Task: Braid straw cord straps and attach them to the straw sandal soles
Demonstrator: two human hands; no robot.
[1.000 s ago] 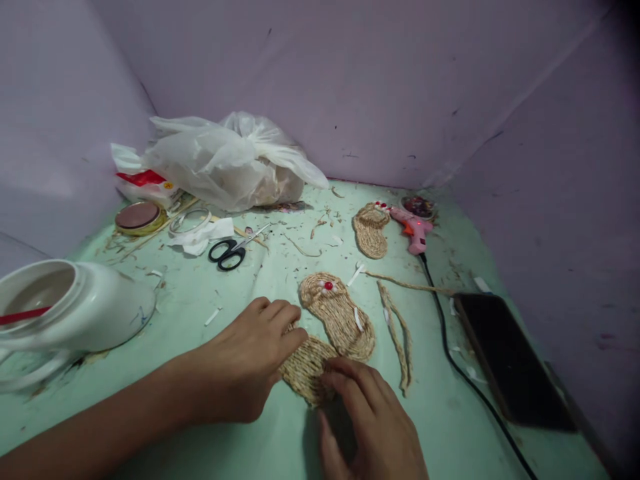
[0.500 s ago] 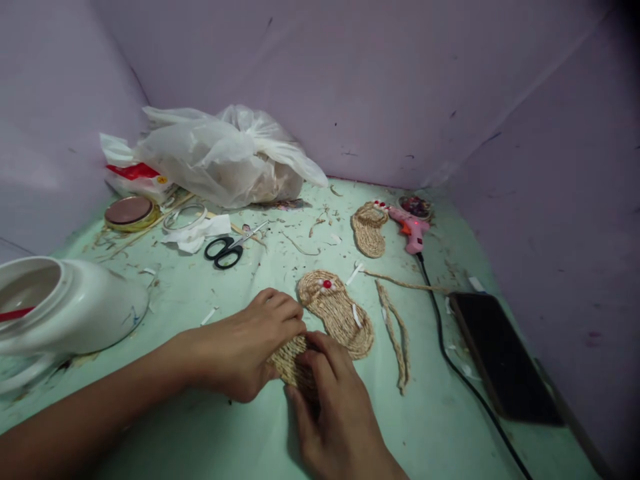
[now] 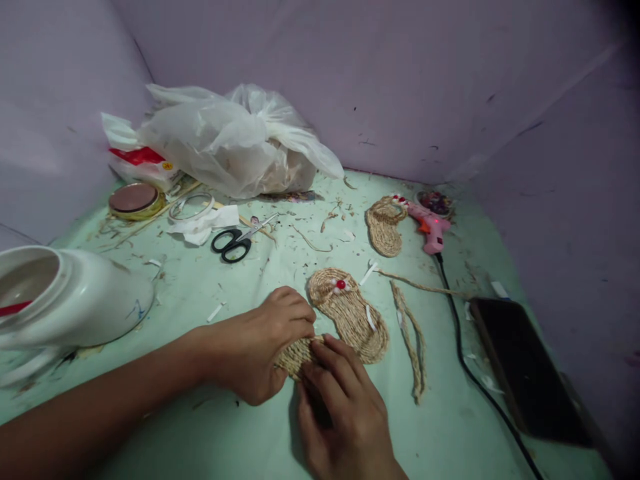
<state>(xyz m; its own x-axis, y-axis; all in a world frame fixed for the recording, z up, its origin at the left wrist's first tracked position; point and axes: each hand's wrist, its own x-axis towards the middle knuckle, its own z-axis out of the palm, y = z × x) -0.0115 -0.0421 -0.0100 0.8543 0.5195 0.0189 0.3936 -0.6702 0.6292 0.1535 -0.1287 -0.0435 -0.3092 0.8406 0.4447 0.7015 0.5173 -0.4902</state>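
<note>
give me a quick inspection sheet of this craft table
surface: pale green table, littered with fibre scraps
job's things: woven jute sole pinched between both hands
clutter: finished sandal, second sandal, braided strip, scissors, plastic bag, white jar on its side, phone
grippers: left hand and right hand closed on the sole
cables: black cord from pink glue gun
surroundings: lilac walls

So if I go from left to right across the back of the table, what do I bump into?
Round tin → white plastic bag → black scissors → small woven sandal → pink glue gun.
</note>
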